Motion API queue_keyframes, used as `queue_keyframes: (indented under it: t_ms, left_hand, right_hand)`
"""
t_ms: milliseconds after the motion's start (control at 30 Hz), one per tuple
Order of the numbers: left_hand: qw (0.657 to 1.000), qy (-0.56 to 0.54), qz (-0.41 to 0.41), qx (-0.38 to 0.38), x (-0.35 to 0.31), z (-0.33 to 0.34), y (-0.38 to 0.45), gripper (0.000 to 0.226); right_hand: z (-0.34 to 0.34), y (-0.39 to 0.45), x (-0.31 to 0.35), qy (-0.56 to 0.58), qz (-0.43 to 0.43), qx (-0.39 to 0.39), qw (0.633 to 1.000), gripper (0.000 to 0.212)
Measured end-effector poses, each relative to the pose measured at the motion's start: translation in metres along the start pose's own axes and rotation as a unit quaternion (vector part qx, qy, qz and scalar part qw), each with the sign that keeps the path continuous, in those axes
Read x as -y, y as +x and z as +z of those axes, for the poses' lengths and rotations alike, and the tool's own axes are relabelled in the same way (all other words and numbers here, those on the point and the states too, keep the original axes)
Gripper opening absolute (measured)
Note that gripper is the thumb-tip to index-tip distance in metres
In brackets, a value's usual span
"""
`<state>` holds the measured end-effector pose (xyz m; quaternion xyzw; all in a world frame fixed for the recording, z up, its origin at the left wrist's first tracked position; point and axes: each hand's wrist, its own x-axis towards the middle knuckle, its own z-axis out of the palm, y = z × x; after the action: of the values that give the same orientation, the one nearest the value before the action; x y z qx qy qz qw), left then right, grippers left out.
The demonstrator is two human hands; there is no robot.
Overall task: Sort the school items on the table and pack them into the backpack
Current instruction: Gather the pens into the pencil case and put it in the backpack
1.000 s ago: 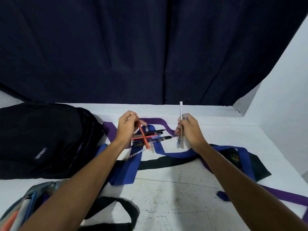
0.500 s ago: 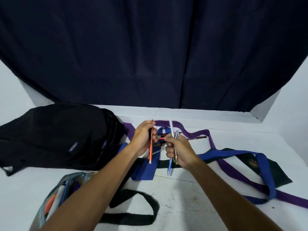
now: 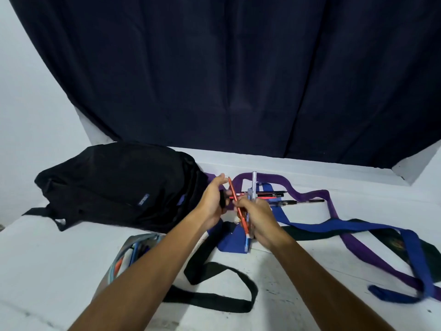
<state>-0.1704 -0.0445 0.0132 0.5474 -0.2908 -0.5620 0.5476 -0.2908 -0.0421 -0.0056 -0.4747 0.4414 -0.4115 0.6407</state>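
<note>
My left hand [image 3: 211, 203] and my right hand [image 3: 261, 220] meet above the table's middle. An orange pen [image 3: 232, 191] slants between them: my left fingers pinch its upper part and my right fingers close over its lower part. My right hand also grips a clear blue pen [image 3: 253, 185] that stands nearly upright. Several more pens [image 3: 284, 198] lie on the table just behind the hands. The black backpack [image 3: 119, 187] lies to the left. An open pencil case [image 3: 127, 256] with pens in it sits under my left forearm.
A purple strap [image 3: 331, 211] and a blue strap [image 3: 381, 229] wind across the right side over a dark cloth [image 3: 436, 254]. In front of the hands a black strap [image 3: 229, 304] loops. A dark curtain [image 3: 238, 80] hangs behind the white table [image 3: 59, 259].
Both hands have come together. The orange pen, held apart in my left hand before, now lies against the blue pen in my right hand. The view has swung left.
</note>
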Motion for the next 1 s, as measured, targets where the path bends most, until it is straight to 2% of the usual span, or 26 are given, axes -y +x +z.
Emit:
queue_keyframes:
  t_ms: [100,133,233,333,400,567,667,733,800,867,933,1000]
  left_hand:
    - [0.999,0.022,-0.026,0.008,-0.003,-0.012,-0.008,0.048]
    - [0.999,0.034,-0.032,0.018,-0.003,-0.015,-0.011,0.057]
    - [0.995,0.040,-0.052,0.074,-0.004,-0.013,-0.026,0.070]
    - [0.991,-0.004,-0.075,0.107,-0.005,-0.012,-0.031,0.076]
    - [0.988,-0.046,-0.085,0.116,-0.008,-0.014,-0.032,0.079]
    - [0.985,-0.052,-0.086,0.143,-0.008,-0.035,-0.030,0.073]
    - [0.996,0.003,-0.046,0.073,-0.011,-0.056,-0.033,0.056]
    - [0.995,0.098,0.016,0.016,-0.017,-0.074,-0.043,0.031]
    - [0.967,0.231,0.104,-0.009,-0.020,-0.099,-0.053,0.011]
    - [0.907,0.374,0.190,-0.019,-0.016,-0.133,-0.061,0.013]
    - [0.823,0.533,0.193,-0.038,-0.011,-0.162,-0.073,0.014]
    - [0.748,0.648,0.139,-0.023,-0.009,-0.179,-0.095,0.033]
  right_hand:
    - [0.002,0.002,0.003,0.137,0.037,0.024,0.990,0.009]
    - [0.003,0.002,0.002,0.151,0.042,0.025,0.987,0.009]
    - [0.009,0.003,-0.003,0.103,0.021,0.014,0.994,0.003]
    - [0.017,-0.001,-0.008,0.031,-0.009,0.033,0.999,0.025]
    - [0.020,-0.003,-0.011,0.010,-0.015,0.038,0.999,0.024]
    - [0.025,-0.004,-0.013,0.025,-0.008,0.055,0.998,0.014]
    - [0.031,-0.002,-0.007,0.078,0.027,0.042,0.996,0.013]
    - [0.039,0.000,-0.005,0.126,0.053,0.040,0.990,0.017]
    - [0.048,0.003,-0.007,0.159,0.077,0.039,0.983,0.015]
    - [0.060,0.003,-0.012,0.176,0.105,0.042,0.978,0.014]
    - [0.073,0.002,-0.017,0.189,0.138,0.069,0.970,0.015]
    - [0.088,-0.003,-0.024,0.172,0.187,0.121,0.960,0.019]
